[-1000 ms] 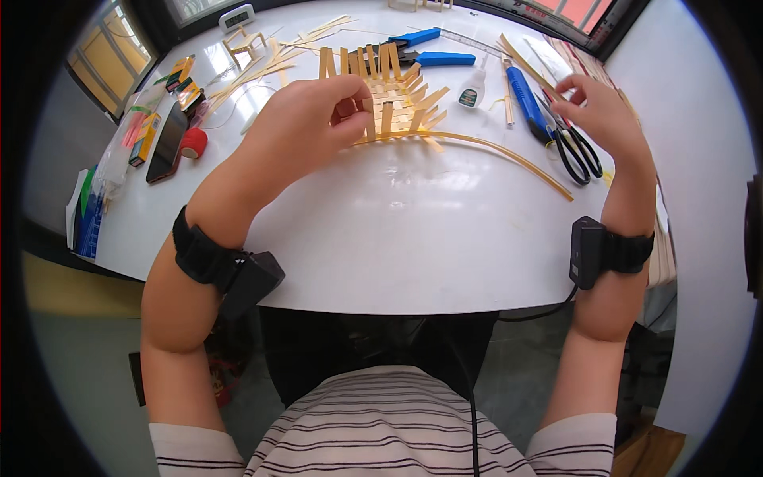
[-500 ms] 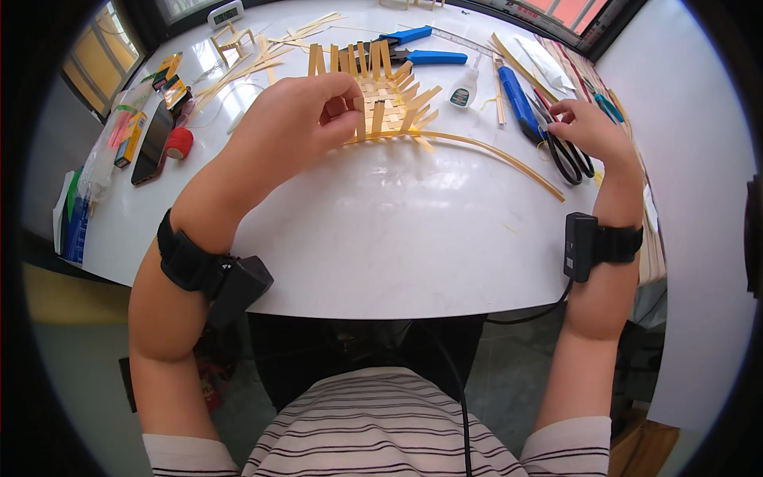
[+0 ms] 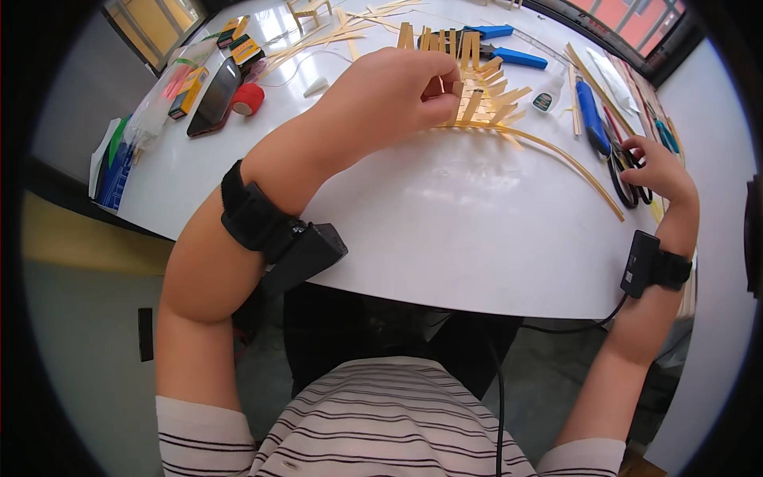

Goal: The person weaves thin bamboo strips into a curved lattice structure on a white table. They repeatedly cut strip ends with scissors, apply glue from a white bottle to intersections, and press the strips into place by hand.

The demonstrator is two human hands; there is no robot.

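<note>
A woven basket base of pale bamboo strips [image 3: 475, 79], its loose ends standing upright around it, lies at the far middle of the table. My left hand [image 3: 397, 91] is closed at its near left corner, thumb and fingers pinching an upright strip against the edge. From that corner a long, curved bamboo strip [image 3: 568, 157] bows out to the right. My right hand [image 3: 664, 168] is over black-handled scissors [image 3: 625, 191] at the right. Its thumb and forefinger are apart beside the handles; whether they touch them I cannot tell.
Near the scissors are a blue-handled tool [image 3: 590, 118] and a small glue bottle [image 3: 548, 97]. Blue-handled pliers [image 3: 520, 58] lie behind the basket. To the left are red tape [image 3: 248, 98], a phone [image 3: 214, 97] and yellow boxes [image 3: 189, 91]. Loose strips [image 3: 318, 40] lie far left.
The whole view has swung, so the table sits farther right in it. My right hand has come lower, closer to the scissors' handles. The left hand keeps its pinch on the strip.
</note>
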